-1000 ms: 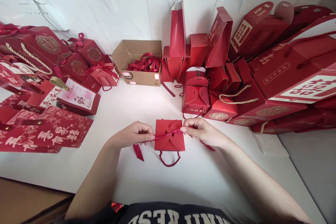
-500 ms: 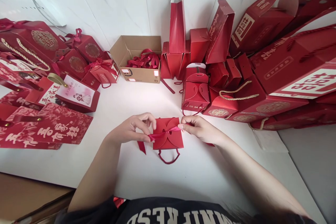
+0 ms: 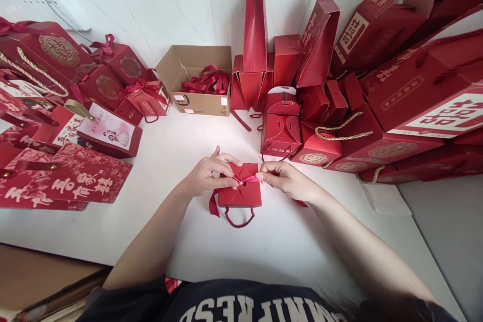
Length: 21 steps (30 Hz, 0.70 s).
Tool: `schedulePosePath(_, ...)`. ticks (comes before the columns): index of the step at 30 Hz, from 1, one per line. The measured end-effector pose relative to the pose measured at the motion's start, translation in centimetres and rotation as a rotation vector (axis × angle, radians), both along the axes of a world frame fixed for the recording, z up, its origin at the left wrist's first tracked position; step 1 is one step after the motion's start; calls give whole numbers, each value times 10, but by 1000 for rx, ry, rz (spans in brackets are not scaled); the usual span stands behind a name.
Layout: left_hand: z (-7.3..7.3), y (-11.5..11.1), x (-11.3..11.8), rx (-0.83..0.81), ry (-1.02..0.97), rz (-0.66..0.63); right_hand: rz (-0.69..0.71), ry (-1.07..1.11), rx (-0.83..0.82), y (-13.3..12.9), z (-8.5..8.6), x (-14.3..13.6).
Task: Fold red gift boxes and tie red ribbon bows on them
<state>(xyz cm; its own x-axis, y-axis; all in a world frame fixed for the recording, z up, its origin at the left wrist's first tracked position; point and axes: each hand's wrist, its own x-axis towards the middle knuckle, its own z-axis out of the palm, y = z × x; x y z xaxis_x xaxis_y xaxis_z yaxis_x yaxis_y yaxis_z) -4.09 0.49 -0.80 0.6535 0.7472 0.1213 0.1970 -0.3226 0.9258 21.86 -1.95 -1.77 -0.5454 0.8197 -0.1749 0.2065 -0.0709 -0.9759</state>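
A small red gift box point(image 3: 247, 196) lies on the white table point(image 3: 279, 246), its curved top flaps folded over each other. A twisted cord handle point(image 3: 240, 225) loops out on the side near me. Across the top runs a pink-red ribbon point(image 3: 249, 179), crossed at the middle. My left hand point(image 3: 216, 175) pinches the ribbon just left of the crossing, over the box's left half. At the box's right edge, my right hand point(image 3: 283, 179) pinches the other side of the ribbon. One loose tail hangs left of the box; another shows under my right hand.
A cardboard box point(image 3: 202, 104) holding loose red ribbons stands at the back. Several red gift boxes point(image 3: 281, 133) crowd the right side. On the left are red bags and boxes point(image 3: 90, 173) with printed characters. A ribbon strip point(image 3: 240, 121) lies beside the cardboard box.
My left hand has moved right along the ribbon, from the box's left edge to near the crossing. My right hand stays about where it was, still pinching the ribbon.
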Motion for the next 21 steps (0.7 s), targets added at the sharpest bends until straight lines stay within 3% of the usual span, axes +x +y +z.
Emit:
schedulePosePath(13, -5, 22, 13, -1, -14, -79, -12, -15, 33, 3, 0, 5)
schedulePosePath(21, -9, 25, 12, -34, -11, -62, -26, -36, 28, 5, 0, 7)
